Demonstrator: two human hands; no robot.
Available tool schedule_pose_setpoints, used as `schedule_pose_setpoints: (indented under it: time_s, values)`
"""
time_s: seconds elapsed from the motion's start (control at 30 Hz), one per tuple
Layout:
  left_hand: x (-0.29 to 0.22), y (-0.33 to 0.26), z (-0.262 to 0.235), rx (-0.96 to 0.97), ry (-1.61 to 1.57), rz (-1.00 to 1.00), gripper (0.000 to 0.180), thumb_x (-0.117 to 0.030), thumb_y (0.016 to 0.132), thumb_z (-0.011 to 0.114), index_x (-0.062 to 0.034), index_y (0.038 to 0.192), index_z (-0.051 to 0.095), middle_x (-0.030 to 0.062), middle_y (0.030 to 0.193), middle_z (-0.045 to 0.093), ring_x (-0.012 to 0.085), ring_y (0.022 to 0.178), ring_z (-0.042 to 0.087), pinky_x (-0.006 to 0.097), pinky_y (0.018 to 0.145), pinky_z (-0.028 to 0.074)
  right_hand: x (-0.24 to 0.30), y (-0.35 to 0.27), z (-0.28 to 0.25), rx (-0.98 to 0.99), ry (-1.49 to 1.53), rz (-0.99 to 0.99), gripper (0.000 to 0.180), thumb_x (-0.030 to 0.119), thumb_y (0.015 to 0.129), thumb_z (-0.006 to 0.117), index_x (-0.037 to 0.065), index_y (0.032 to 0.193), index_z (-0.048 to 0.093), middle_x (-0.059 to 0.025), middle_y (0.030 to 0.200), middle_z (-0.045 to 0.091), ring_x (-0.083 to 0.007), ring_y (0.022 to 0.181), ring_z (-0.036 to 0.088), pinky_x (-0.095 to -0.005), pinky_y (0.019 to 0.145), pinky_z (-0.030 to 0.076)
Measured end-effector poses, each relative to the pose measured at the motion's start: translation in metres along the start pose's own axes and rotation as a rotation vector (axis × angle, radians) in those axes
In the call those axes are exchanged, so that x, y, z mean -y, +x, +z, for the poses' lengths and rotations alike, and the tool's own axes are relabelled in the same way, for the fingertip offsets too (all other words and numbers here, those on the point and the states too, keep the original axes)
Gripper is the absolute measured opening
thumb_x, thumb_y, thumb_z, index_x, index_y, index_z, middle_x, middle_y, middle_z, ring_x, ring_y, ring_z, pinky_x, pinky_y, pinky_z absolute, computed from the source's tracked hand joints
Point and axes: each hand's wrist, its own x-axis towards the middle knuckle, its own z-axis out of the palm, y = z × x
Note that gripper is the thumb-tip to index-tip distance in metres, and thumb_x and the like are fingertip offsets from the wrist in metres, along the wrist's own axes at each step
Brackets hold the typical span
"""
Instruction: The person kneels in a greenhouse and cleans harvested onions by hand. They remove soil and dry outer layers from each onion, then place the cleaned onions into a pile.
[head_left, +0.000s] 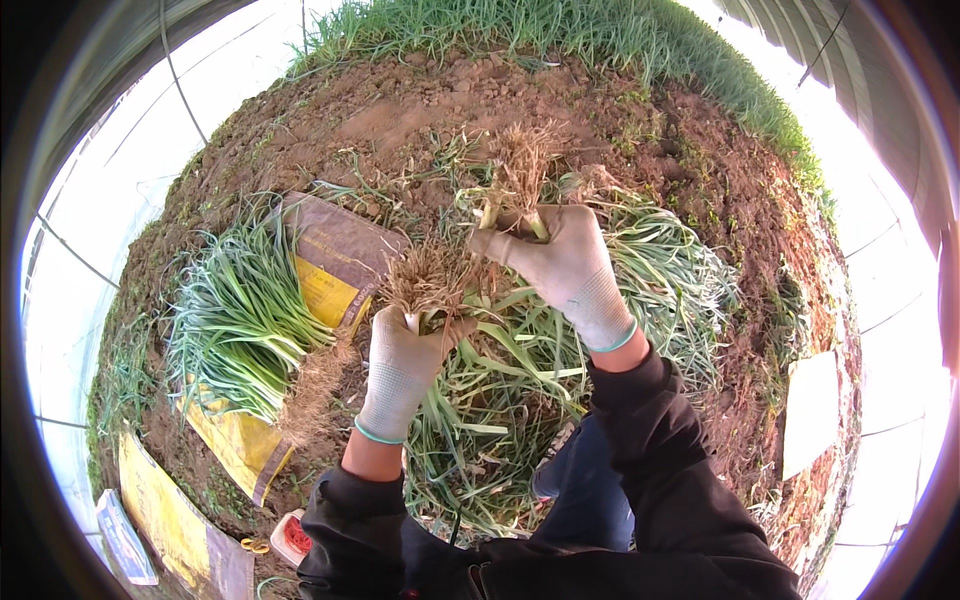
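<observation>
My left hand, in a pale knit glove with a green cuff, is closed around a bunch of green onions, its brown roots pointing up. To the right and farther away, my right hand, gloved the same way, grips more green onions by their pale stems. Their dry, shaggy roots stick up past the fingers. Loose green onion leaves lie in a heap beneath both hands. Another heap of green onions lies just right of my right hand.
A neat pile of green onions rests at left on a brown and yellow sack. Another yellow sack, a small red-and-white container and a yellow-handled item lie lower left. A pale board is at right. Growing plants stand beyond bare soil.
</observation>
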Motion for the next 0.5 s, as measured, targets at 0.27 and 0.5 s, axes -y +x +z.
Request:
schedule_pose_setpoints:
  time_s: [0.27, 0.5]
  values:
    - [0.013, 0.001, 0.007, 0.008, -0.220, -0.015, 0.030, -0.011, 0.078, 0.078, 0.0014, 0.090, 0.054, 0.0051, 0.064, 0.061, 0.0081, 0.045, 0.046, 0.023, 0.039, 0.035, -0.032, 0.000, 0.009, 0.348, -0.248, -0.134, 0.039, 0.033, 0.076, 0.081, 0.001, 0.094, 0.069, -0.0133, 0.075, 0.068, -0.0149, 0.064, 0.062, -0.0340, 0.065, 0.051]
    - [0.000, -0.002, 0.002, 0.168, -0.156, -0.065, 0.023, -0.010, 0.074, 0.079, 0.0009, 0.090, 0.069, 0.0026, 0.065, 0.063, 0.0061, 0.043, 0.044, 0.022, 0.040, 0.031, -0.043, -0.002, -0.018, 0.088, -0.144, -0.062, 0.021, 0.023, 0.089, 0.067, 0.002, 0.089, 0.069, -0.0137, 0.069, 0.065, -0.0216, 0.059, 0.064, -0.0342, 0.055, 0.053]
